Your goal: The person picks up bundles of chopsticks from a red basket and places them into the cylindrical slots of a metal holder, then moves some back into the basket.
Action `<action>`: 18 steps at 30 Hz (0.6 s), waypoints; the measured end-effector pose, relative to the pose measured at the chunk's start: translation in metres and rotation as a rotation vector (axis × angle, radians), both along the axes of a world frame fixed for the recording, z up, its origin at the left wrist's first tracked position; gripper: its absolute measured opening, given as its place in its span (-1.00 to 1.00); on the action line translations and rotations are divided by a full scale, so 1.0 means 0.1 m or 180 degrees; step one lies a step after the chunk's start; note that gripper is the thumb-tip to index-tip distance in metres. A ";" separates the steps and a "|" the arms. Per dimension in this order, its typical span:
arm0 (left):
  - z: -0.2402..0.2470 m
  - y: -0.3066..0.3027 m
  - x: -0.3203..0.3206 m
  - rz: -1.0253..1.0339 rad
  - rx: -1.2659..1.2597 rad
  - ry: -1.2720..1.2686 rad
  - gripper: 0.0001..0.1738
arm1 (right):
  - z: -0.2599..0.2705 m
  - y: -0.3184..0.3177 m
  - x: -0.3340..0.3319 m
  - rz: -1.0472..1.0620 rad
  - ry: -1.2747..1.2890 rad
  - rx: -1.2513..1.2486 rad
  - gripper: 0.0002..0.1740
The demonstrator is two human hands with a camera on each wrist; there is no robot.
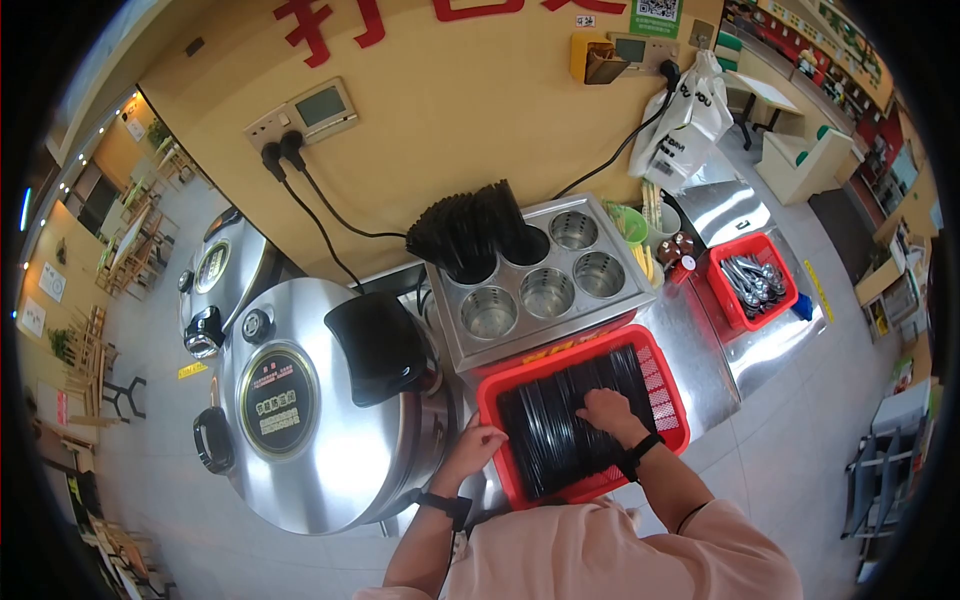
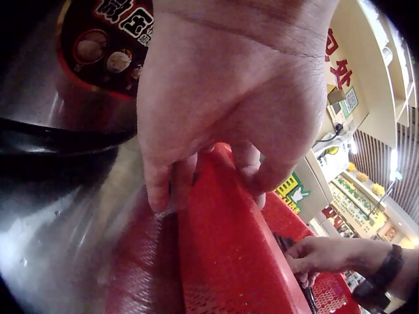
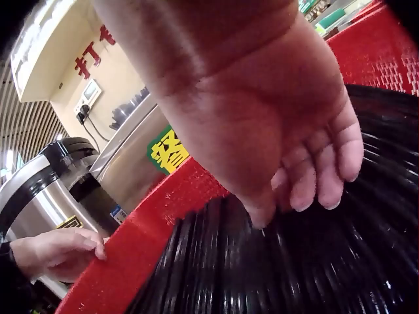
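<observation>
Left hand (image 1: 480, 445) gripping red basket (image 1: 668, 400), right hand (image 1: 605, 408) touching chopsticks (image 1: 550, 445) (black)

We see a red plastic basket (image 1: 492, 402), matt and perforated, full of glossy black plastic chopsticks (image 1: 560, 425). The cooker (image 1: 330, 450) is polished metal. The cup holder (image 1: 470, 345) and tabletop (image 1: 700, 355) are brushed steel.

Seen from above, the person wears a pale pink short-sleeved top (image 1: 600, 555) at bottom centre. A left wrist strap (image 1: 445, 503) and a right wrist strap (image 1: 637, 455), both black, sit behind the bare left hand (image 1: 470, 445) and right hand (image 1: 608, 410). A thin dark band (image 1: 690, 517) rings the right forearm.
</observation>
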State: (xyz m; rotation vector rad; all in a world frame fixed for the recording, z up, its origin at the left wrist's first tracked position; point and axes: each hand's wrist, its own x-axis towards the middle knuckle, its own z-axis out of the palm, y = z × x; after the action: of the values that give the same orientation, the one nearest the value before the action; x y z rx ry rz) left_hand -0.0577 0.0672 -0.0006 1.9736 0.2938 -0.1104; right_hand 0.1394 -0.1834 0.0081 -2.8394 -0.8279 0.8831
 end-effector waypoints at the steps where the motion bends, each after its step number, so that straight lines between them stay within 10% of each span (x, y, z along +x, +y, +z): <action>1: 0.01 0.00 0.00 0.0003 -0.0013 0.0004 -0.81 | -0.01 0.00 0.01 0.0007 -0.0004 0.0000 -0.53; 18: -0.05 0.00 -0.02 0.0016 -0.0157 -0.0005 -0.80 | -0.03 -0.03 0.02 -0.0127 -0.0036 -0.0037 -0.59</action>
State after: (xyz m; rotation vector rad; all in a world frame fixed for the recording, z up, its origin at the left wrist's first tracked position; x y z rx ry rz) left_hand -0.0593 0.0671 -0.0053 1.9238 0.2925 -0.1120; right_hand 0.1411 -0.1862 0.0051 -2.8627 -0.7672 0.8706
